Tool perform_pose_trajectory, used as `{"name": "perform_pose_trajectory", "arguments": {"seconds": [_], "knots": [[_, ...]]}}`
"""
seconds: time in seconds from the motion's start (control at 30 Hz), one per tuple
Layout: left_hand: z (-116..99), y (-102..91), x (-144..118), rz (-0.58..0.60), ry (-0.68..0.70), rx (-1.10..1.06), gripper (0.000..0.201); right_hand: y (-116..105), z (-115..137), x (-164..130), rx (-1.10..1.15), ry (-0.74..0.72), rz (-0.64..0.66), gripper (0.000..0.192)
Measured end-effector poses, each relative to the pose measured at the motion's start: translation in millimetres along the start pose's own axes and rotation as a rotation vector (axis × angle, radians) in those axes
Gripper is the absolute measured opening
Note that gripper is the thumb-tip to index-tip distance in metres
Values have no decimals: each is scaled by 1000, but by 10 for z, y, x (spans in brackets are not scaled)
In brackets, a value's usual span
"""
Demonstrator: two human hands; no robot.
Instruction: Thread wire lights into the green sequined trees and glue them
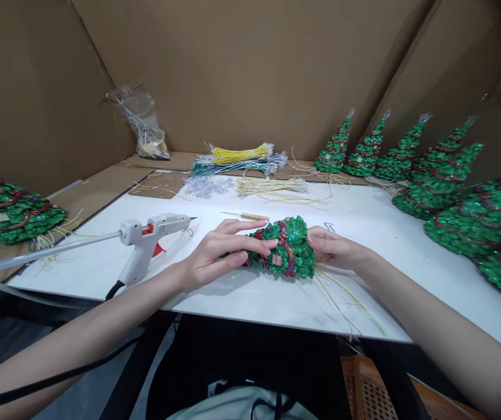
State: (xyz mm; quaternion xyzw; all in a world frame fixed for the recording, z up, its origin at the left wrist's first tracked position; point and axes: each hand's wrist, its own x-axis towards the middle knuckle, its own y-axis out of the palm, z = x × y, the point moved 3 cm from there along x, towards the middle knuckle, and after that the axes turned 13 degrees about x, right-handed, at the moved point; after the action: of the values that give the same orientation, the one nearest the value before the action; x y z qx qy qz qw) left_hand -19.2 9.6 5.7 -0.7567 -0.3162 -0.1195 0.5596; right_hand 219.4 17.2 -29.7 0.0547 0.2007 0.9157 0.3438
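A small glittery green Christmas tree (294, 245) with red garlands lies on its side over the white board. My left hand (224, 248) is closed around its narrow end, which the fingers mostly hide. At the wide base, my right hand (333, 248) grips the tree's edge with curled fingers; its fingertips are partly hidden behind the base. Yellow wires (346, 291) trail from the base towards the board's front edge. Just beyond the tree lies an awl (253, 217) with a wooden handle. To the left of my left hand stands a white glue gun (145, 245), its nozzle pointing right.
Several finished trees (368, 146) stand along the right side, and another tree (14, 213) is at far left. Bundled wires (239, 154), clear snowflake pieces (209, 186) and loose yellow wires (272, 186) lie at the back. A plastic bag (143, 122) leans against the cardboard wall (250, 70).
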Motion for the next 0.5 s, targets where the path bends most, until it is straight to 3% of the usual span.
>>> {"name": "perform_pose_trajectory", "arguments": {"seconds": [0.5], "knots": [[18, 44, 11, 6, -77, -97, 27, 27, 23, 4, 69, -35, 38, 53]]}}
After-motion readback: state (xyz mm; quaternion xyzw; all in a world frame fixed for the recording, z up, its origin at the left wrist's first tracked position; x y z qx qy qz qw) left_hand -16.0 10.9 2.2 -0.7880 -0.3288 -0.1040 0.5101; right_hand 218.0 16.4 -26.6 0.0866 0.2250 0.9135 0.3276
